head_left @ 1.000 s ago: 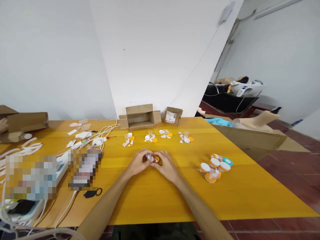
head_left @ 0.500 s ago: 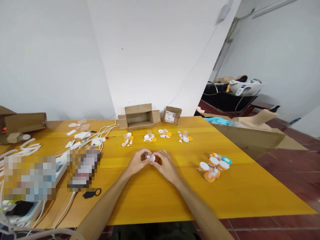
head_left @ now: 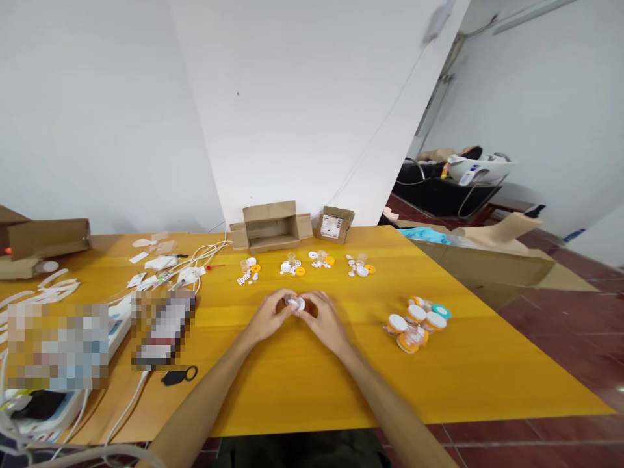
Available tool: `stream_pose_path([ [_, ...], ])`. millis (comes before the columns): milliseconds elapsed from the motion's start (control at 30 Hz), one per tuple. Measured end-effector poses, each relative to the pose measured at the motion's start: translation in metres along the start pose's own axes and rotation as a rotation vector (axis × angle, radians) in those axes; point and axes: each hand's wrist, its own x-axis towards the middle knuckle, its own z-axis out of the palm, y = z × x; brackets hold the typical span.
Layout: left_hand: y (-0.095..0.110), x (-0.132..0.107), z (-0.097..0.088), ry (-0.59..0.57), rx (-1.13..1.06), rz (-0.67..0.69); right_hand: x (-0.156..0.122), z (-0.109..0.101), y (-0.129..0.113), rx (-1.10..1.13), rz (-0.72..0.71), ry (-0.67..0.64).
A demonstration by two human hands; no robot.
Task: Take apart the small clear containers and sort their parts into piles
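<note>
Left hand (head_left: pixel 269 316), right hand (head_left: pixel 324 322) holding piece (head_left: pixel 301 303) | table edge (head_left: pixel 292 426), jars (head_left: pixel 416 315) well away

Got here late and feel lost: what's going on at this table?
Someone's left hand holds a small clear piece, and their right hand has its fingers at a white disc next to it; whether the two are joined is too small to tell. Beyond the hands lie four clusters of loose parts. To the right sits a group of lidded clear containers, one lid teal.
</note>
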Motion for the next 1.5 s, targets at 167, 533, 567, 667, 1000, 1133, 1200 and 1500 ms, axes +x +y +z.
stream_pose_path([
  [167,-0.0037,-0.0013,0.0012,0.027,0.035,-0.077,-0.0006,0.001,-0.0003,0.001,-0.029,0.014],
  [533,0.0008,-0.0003,0.0008,0.065,-0.006,0.073,-0.0003,0.0021,0.0026,0.003,-0.036,0.048],
  [567,-0.0007,-0.0003,0.0009,0.077,0.015,0.053,-0.0005,0.0023,0.002,-0.002,-0.039,0.041],
  [667,-0.0036,-0.0008,-0.0004,0.106,0.034,0.016,-0.0006,0.0032,0.0018,-0.004,-0.042,0.032],
  [1000,0.0016,0.0011,-0.0006,0.067,-0.017,0.007,-0.0006,0.0033,0.0051,-0.024,-0.032,0.024],
  [1133,-0.0026,0.0002,-0.0006,0.077,0.013,-0.091,-0.0011,0.0026,0.001,-0.07,-0.033,-0.013],
  [1200,-0.0018,-0.0002,-0.0017,0.063,-0.011,-0.075,-0.0009,0.0021,0.0,-0.077,-0.028,-0.016],
  [1500,0.0031,0.0016,0.0005,0.073,0.032,-0.03,-0.0013,0.0025,0.0005,-0.069,-0.041,-0.023],
])
